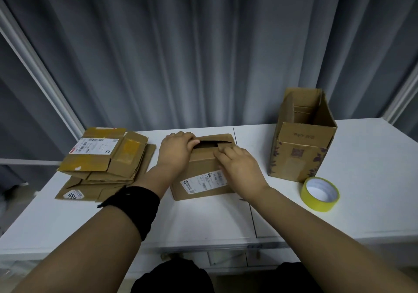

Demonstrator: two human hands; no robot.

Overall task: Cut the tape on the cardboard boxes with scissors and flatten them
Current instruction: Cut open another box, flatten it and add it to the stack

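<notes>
A small brown cardboard box point(199, 168) with a white shipping label stands in the middle of the white table point(203, 220). Its top flaps are partly apart, showing a dark gap. My left hand point(175, 151) presses on the box's top left corner, fingers curled over the flap edge. My right hand point(237, 168) lies on the top right, fingertips on the near flap. A taller open box point(300, 148) with purple print stands at the right. No scissors are in view.
A stack of flattened boxes point(104, 163) lies at the left of the table. A roll of yellow tape point(320, 194) sits at the right front of the tall box. Grey curtains hang behind the table.
</notes>
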